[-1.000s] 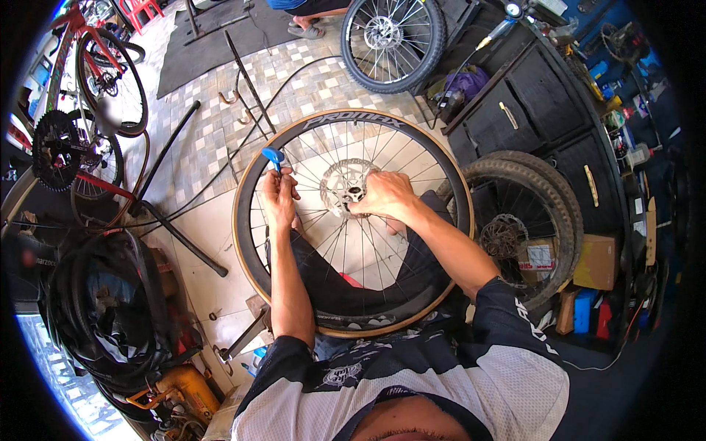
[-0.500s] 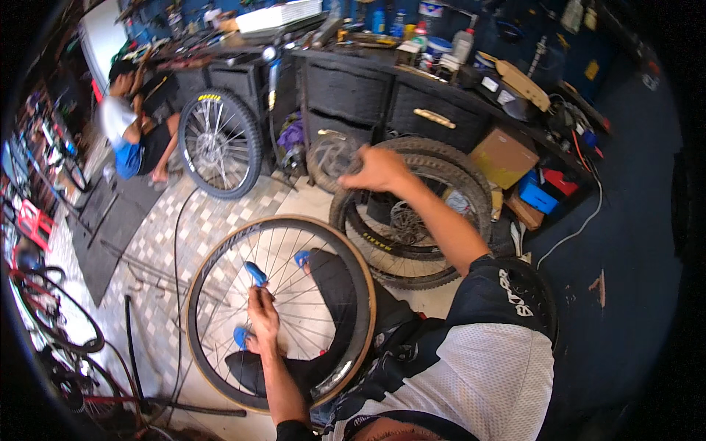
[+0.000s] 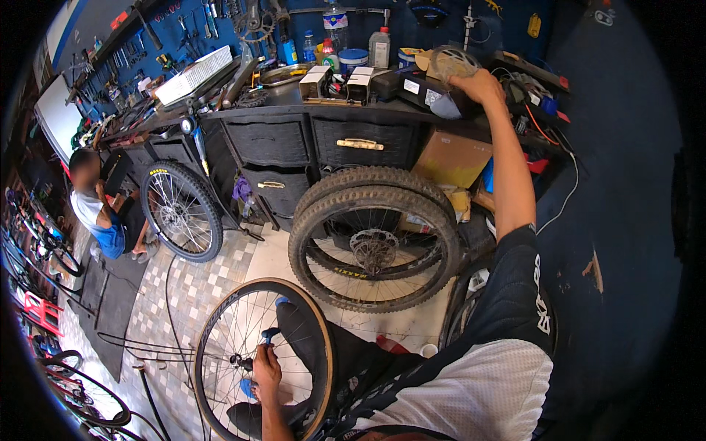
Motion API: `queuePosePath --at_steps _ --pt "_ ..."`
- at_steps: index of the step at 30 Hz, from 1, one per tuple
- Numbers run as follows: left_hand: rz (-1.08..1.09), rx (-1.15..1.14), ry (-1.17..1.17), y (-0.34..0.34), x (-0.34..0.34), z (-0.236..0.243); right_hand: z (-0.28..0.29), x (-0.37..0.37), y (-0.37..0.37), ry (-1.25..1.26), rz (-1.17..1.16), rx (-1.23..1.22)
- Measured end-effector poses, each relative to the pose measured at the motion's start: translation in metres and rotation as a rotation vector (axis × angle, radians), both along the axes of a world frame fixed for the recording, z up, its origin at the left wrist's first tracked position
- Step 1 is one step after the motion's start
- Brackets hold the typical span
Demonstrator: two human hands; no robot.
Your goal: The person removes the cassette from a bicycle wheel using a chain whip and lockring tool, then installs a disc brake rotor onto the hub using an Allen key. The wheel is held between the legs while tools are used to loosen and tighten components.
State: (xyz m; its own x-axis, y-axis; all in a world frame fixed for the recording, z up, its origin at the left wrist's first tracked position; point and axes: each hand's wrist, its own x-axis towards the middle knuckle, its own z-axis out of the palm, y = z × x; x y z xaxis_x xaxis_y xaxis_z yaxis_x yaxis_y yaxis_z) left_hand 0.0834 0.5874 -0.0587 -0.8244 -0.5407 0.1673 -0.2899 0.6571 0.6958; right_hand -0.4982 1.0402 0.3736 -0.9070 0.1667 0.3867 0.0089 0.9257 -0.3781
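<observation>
In my left hand (image 3: 266,373) is a short tool with a blue handle (image 3: 270,335), gripped near the hub. A tan-walled bicycle wheel (image 3: 321,353) stands tilted around that hand, between my legs. My right arm reaches out over the workbench at the upper right. The right hand (image 3: 479,87) has its fingers on a round, partly see-through disc (image 3: 451,62), above cardboard pieces and a black box (image 3: 421,91); its exact kind is unclear.
Two muddy knobby-tyred wheels (image 3: 300,250) lean against the black drawers (image 3: 357,143). Another wheel (image 3: 215,231) stands to their left, near a crouching person (image 3: 95,209). Bottles and small boxes crowd the workbench (image 3: 279,95). A dark hose (image 3: 168,309) crosses the tiled floor.
My right hand has gone up and right, from in front of the drawers to the bench top, with the round disc. The view has shifted; my left hand still grips the blue-handled tool.
</observation>
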Motion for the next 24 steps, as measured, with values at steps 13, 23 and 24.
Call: queuePosePath --at_steps 13,23,24 --pt "0.161 -0.046 -0.172 -0.004 0.004 -0.006 0.034 -0.100 -0.012 -0.283 -0.106 0.060" --pt "0.123 -0.080 -0.101 0.001 -0.020 0.000 0.026 -0.136 -0.004 -0.093 -0.100 0.061" --pt "0.120 -0.065 -0.103 0.002 -0.021 0.002 0.025 -0.133 -0.011 -0.028 -0.116 0.056"
